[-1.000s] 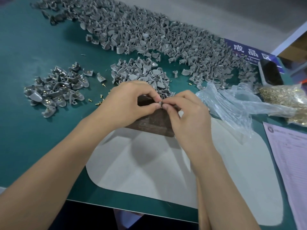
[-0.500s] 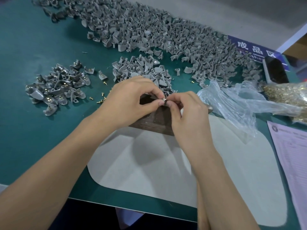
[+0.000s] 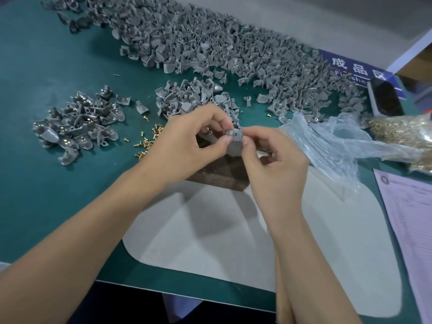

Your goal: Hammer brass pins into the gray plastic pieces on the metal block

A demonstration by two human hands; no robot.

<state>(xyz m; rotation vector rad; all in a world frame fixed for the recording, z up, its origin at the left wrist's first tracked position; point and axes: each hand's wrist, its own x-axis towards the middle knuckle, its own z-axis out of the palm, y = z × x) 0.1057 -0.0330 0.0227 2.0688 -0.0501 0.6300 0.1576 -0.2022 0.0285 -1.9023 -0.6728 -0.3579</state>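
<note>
Both hands meet above the dark metal block (image 3: 217,174), which sits on the green tabletop at the far edge of a pale mat (image 3: 233,230). Between them is one gray piece (image 3: 235,142), pinched by the left hand (image 3: 187,146) on its left side and the right hand (image 3: 268,164) on its right, fingers (image 3: 245,142) curled round it. The piece is lifted just above the block, its longer side running toward and away from the person. Whether a pin already sits in it is too small to tell. Loose brass pins (image 3: 149,141) lie just left of the left hand, the nearer one. The piece likely goes straight down onto the block next. No hammer is in view.
</note>
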